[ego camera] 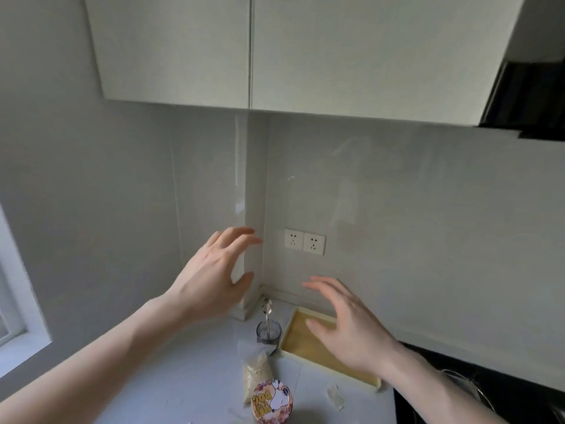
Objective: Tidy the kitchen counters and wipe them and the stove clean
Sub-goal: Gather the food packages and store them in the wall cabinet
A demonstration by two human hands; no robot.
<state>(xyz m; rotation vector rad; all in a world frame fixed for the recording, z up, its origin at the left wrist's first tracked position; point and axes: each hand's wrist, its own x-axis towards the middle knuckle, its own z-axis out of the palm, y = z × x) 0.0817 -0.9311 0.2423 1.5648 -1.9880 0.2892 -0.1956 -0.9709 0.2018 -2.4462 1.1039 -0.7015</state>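
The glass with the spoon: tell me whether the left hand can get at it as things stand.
Probably yes. The left hand hovers open above the counter corner, and the glass stands below it with nothing over it; only the bag of grains lies on its near side.

Two bare forearms enter from the near edge, ending in the left hand (211,276) and right hand (351,328); no sleeves, rings, watches or gloves are visible, and the fingernails appear short and unpainted.
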